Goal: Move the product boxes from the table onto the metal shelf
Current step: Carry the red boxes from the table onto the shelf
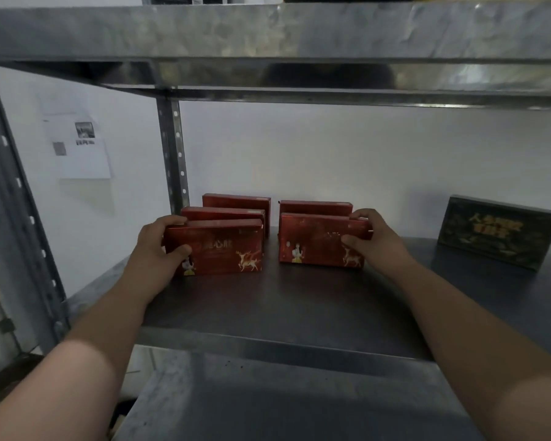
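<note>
We logged five red product boxes standing upright on the metal shelf (299, 307), toward its back left, in two rows running front to back.

Left row, three boxes: the front left box (223, 249), the middle left box (223, 213) close behind it, and the back left box (236, 198) nearest the wall. Right row, two boxes: the front right box (315, 243), with the back right box (315, 206) just behind it. A narrow gap separated the rows.

The left hand (159, 246) gripped the front left box at its left end, thumb on the printed face, fingers curled over the top edge. The right hand (372, 240) gripped the front right box at its right end the same way. Both boxes sat with their bases on the shelf.

Near the back right corner we saw a dark green box (497, 232) with gold lettering, upright, well apart from the red ones. A perforated post (174, 154) rose at the back left. Papers (80, 148) hung on the wall beyond. An upper shelf (268, 30) spanned overhead.
</note>
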`<move>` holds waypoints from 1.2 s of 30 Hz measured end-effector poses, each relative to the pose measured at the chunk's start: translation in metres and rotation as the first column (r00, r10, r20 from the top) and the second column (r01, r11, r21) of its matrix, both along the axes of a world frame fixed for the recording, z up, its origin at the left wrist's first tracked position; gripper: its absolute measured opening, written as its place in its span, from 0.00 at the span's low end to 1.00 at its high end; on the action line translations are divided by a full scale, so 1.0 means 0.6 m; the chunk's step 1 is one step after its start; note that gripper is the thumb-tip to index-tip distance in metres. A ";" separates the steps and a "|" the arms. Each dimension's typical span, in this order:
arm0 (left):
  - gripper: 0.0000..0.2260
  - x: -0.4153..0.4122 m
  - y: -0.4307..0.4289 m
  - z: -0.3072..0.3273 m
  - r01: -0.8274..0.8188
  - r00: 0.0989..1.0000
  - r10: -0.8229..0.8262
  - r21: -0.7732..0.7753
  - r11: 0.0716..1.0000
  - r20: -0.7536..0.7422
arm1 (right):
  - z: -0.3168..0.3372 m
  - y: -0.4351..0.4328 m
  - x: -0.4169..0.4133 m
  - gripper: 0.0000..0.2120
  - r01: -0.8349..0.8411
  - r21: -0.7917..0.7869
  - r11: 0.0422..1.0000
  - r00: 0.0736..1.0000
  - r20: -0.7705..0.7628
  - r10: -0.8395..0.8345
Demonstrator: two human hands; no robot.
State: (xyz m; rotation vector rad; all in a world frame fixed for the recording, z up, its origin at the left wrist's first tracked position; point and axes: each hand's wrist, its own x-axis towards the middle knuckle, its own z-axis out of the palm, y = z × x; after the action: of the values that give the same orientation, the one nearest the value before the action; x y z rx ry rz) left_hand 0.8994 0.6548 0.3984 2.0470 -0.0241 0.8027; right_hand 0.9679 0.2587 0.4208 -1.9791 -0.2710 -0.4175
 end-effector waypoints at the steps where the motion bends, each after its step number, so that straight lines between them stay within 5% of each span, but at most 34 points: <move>1: 0.23 0.000 -0.001 -0.001 0.000 1.000 0.000 0.008 1.000 -0.004 | -0.002 -0.001 0.002 0.17 0.016 -0.018 1.000 1.000 0.018 -0.016; 15: 0.26 -0.021 -0.016 0.006 0.007 1.000 -0.006 0.052 0.999 -0.005 | -0.021 0.016 0.000 0.21 0.185 -0.211 0.960 0.977 0.141 -0.157; 20: 0.33 -0.026 -0.022 0.003 -0.088 0.994 0.090 0.025 0.996 -0.056 | -0.022 0.019 -0.013 0.32 0.186 -0.243 0.952 0.982 0.085 -0.170; 23: 0.23 -0.049 -0.027 0.004 -0.211 0.967 0.213 -0.028 0.977 0.143 | -0.019 0.012 -0.034 0.39 0.212 -0.230 0.950 0.976 -0.008 -0.219; 26: 0.08 -0.086 -0.049 0.001 -0.192 0.965 0.153 0.182 0.964 0.211 | -0.018 -0.004 -0.070 0.37 0.213 -0.395 0.894 0.953 -0.118 -0.279; 29: 0.05 -0.126 -0.092 -0.014 0.054 0.991 0.020 0.537 0.842 -0.130 | -0.026 -0.011 -0.121 0.25 0.062 -0.679 0.732 0.944 -0.198 -0.263; 31: 0.24 -0.143 -0.125 -0.026 0.194 0.959 -0.001 0.655 0.731 -0.284 | -0.040 -0.016 -0.157 0.23 0.003 -0.758 0.653 0.955 -0.190 -0.226; 33: 0.36 -0.154 -0.166 -0.036 0.260 0.934 0.031 0.734 0.628 -0.357 | -0.049 -0.021 -0.198 0.27 0.003 -0.789 0.614 0.969 -0.148 -0.196; 36: 0.37 -0.172 -0.230 -0.050 0.300 0.931 0.034 0.816 0.493 -0.363 | -0.070 -0.025 -0.268 0.34 0.097 -0.810 0.578 0.978 -0.030 -0.207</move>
State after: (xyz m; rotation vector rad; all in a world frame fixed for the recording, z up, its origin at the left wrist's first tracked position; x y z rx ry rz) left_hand 0.7962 0.5167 0.3684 3.0881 -0.4983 0.3003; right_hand 0.8070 0.2436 0.3785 -2.9532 -0.2276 -0.2931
